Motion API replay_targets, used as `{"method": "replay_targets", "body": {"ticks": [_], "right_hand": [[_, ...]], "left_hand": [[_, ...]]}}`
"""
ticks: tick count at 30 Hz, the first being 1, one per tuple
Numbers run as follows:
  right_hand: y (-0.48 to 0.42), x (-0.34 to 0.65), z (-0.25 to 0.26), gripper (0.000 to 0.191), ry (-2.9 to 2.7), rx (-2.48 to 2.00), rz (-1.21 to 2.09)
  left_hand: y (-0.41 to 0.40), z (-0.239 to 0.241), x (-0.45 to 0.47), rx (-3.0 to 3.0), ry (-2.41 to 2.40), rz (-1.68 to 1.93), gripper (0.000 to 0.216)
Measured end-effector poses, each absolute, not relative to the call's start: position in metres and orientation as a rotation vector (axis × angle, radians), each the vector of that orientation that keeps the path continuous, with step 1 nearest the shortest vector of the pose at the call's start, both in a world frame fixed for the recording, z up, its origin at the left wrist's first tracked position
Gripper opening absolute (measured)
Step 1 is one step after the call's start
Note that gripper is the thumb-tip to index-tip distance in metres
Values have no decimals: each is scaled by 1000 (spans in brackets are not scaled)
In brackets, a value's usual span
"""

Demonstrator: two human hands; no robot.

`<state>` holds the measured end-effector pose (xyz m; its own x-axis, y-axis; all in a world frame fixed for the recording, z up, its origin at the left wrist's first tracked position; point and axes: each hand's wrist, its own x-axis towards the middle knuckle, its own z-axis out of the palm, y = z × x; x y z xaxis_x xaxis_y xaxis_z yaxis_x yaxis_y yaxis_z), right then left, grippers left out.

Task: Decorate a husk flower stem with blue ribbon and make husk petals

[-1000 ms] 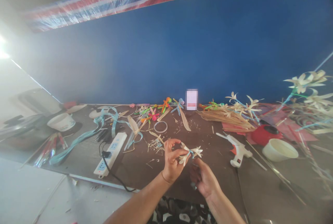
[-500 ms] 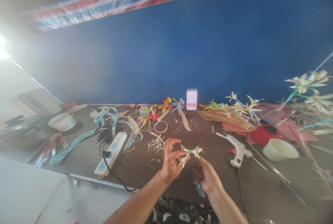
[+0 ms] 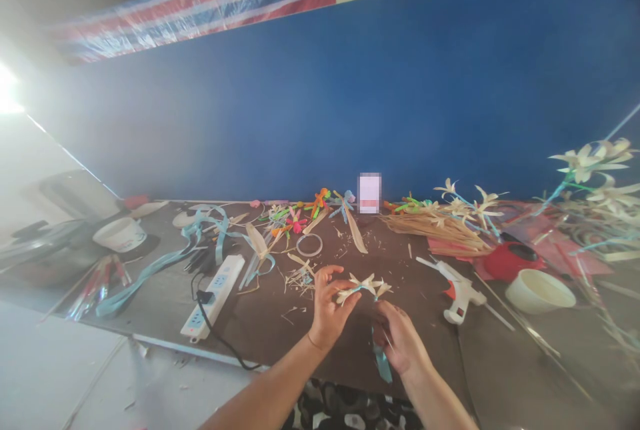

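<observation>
Over the near part of the dark table, my left hand (image 3: 327,310) pinches a spray of cream-coloured craft flowers (image 3: 367,283) with a bit of blue at its stem. My right hand (image 3: 404,338) is closed just below and right of it, its fingers around a thin stem under a small cream blossom (image 3: 383,288). Whether this blossom is joined to the spray I cannot tell. A light-blue strip (image 3: 383,365) hangs down from the right hand. The fingertips of the right hand are partly hidden.
To the right lie a white glue gun (image 3: 463,293), a cream bowl (image 3: 540,291) and a red object (image 3: 513,257). On the left are a power strip (image 3: 215,293), blue ribbon (image 3: 145,277) and a white bowl (image 3: 120,235). Colourful craft figures (image 3: 295,220) line the back.
The flower spray has turned between my hands, its blossoms tilting left and up. The small blossom above my right hand shows more plainly, and the blue strip hangs straighter.
</observation>
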<state>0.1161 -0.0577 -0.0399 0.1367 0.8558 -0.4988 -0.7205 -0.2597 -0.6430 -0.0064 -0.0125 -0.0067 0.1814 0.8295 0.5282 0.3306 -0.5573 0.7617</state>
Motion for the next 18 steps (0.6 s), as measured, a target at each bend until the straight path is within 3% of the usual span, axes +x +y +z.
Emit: {"method": "replay_targets", "body": {"ticks": [5, 9, 18], "right_hand": [[-54, 119, -33, 22, -188, -1093, 1454], [-53, 120, -33, 18, -210, -1098, 1443], [-53, 117, -46, 14, -330, -1050, 1484]], "left_hand": [[-18, -22, -1, 1569, 1152, 1388, 50], [-28, -35, 6, 1234, 1053, 1151, 30], [-21, -35, 15, 962, 935, 860, 29]]}}
